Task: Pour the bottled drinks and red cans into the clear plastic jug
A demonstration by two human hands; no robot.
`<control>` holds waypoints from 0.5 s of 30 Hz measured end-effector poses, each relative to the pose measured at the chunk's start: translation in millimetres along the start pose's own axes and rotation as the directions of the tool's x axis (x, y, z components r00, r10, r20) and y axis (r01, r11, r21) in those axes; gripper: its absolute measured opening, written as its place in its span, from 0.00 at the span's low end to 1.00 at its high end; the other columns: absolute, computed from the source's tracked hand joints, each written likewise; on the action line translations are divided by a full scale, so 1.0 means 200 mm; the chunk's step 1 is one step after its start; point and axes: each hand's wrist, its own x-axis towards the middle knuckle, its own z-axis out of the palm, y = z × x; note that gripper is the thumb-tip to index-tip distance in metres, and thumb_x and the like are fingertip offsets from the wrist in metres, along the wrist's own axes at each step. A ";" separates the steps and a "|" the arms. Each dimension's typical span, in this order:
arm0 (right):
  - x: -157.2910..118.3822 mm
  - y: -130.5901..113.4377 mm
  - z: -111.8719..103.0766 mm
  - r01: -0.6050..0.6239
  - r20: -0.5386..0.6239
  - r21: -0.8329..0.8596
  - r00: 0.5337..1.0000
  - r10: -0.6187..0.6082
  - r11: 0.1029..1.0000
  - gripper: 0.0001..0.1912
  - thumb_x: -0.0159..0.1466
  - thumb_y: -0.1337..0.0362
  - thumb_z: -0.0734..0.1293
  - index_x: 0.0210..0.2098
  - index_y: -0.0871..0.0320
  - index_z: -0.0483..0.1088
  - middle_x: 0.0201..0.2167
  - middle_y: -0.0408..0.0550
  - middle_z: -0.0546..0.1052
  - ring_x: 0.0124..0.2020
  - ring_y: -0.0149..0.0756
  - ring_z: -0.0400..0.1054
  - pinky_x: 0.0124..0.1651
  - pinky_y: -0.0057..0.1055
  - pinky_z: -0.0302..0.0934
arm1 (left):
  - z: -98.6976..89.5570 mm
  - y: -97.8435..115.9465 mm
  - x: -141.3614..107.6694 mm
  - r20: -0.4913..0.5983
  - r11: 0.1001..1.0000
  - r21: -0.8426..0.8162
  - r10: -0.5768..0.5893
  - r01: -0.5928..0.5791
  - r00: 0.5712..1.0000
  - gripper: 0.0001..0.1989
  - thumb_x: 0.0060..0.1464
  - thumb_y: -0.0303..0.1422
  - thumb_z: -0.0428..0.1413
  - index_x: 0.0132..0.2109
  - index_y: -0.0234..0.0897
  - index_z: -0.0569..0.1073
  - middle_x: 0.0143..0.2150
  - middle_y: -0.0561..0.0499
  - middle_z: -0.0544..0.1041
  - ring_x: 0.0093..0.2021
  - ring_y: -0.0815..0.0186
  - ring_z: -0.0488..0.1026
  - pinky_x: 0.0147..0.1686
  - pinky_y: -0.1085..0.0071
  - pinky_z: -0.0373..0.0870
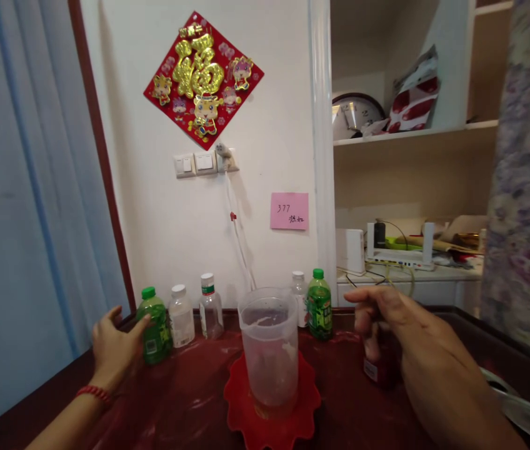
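Green bottle (pixel 154 337) at far left stands on the table (pixel 175 406), just beside my left hand (pixel 117 347), its fingers spread, unclosed. I have my right hand (pixel 417 337) half curled by a red item (pixel 370 370); whether it grips, I cannot tell.

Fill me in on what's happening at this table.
A person's left hand is spread open beside the leftmost green bottle; whether it touches is unclear. The right hand is bent by a dark red item with a white label; its grip can't be made out. Between the hands, a translucent jug stands on a red wavy-edged tray on the table.
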 end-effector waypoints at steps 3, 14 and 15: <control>0.01 0.00 -0.01 0.038 -0.068 0.063 0.997 -0.034 0.997 0.29 0.66 0.34 0.68 0.43 0.54 0.79 0.27 0.43 0.72 0.21 0.30 0.64 0.19 0.27 0.59 | 0.00 0.17 -0.04 0.022 0.982 -0.090 0.169 -0.166 0.985 0.32 0.55 0.53 0.59 0.58 0.35 0.69 0.57 0.38 0.71 0.57 0.42 0.73 0.58 0.47 0.73; 0.03 -0.03 0.00 0.134 -0.111 0.012 0.985 -0.132 0.991 0.28 0.67 0.36 0.67 0.39 0.56 0.78 0.25 0.40 0.71 0.21 0.28 0.64 0.24 0.26 0.60 | 0.55 0.72 -0.24 0.580 0.856 -0.495 0.200 0.147 0.790 0.23 0.45 0.47 0.70 0.43 0.37 0.78 0.42 0.44 0.84 0.47 0.50 0.80 0.49 0.54 0.79; 0.04 -0.02 0.00 0.130 -0.099 0.010 0.987 -0.129 0.991 0.28 0.67 0.36 0.67 0.40 0.56 0.78 0.25 0.39 0.71 0.21 0.28 0.64 0.24 0.26 0.60 | 0.60 0.75 -0.26 0.596 0.848 -0.504 0.207 0.161 0.776 0.22 0.48 0.47 0.70 0.43 0.37 0.78 0.41 0.44 0.84 0.44 0.51 0.81 0.46 0.55 0.80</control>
